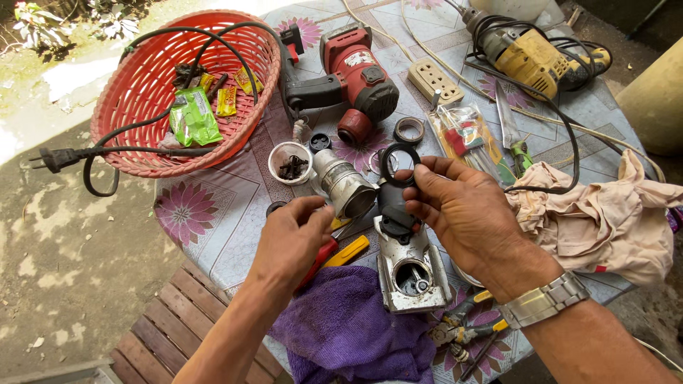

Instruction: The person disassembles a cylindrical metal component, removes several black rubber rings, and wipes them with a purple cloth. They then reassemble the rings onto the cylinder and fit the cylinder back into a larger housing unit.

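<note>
Pinching black ring (400, 163) w/ right hand (462, 213); left hand (295, 238) grip closed on metal cylinder (343, 186), table crowded.

Left hand (293, 238) curled downward, right hand (462, 210) raised, fingertips pinching

Bright, sharp daylight (sun glare top left), soft shadows.

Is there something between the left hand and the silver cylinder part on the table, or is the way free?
Nothing visible blocks it. The left hand is already at the silver cylinder, fingertips by its lower end. The white cup sits just left of the cylinder, off to one side. The right hand holds a black ring apart, to the right.
</note>
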